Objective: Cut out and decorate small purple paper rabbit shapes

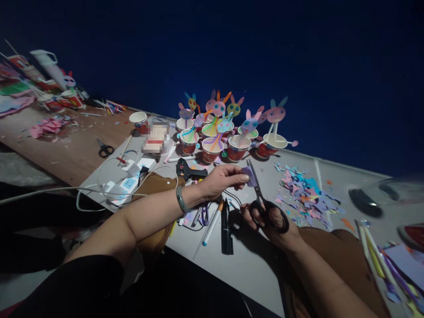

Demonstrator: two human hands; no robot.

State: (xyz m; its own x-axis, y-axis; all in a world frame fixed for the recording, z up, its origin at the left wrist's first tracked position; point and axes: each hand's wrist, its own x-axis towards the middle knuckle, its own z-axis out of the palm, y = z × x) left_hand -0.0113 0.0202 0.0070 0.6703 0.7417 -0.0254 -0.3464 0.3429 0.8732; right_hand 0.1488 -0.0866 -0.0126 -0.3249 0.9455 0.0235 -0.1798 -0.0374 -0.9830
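Observation:
Between the thumb and fingers of my left hand (228,180) is a small piece of purple paper (250,176). My right hand (270,223) has its fingers through the black handles of a pair of scissors (258,190). The blades stand slightly apart, pointing up and away from me, and lie right beside the paper; I cannot tell whether they touch it. Under my hands on the table are a black marker pen (227,227) and a white pen with a blue end (212,225). A black glue gun (191,170) lies beyond my left wrist.
Paper cups with rabbit-faced paper figures (212,150) stand along the back. Colourful paper scraps (308,190) are heaped at the right. A white power strip (129,181) with cables sits at the left, near another pair of scissors (105,150). A computer mouse (364,202) lies far right.

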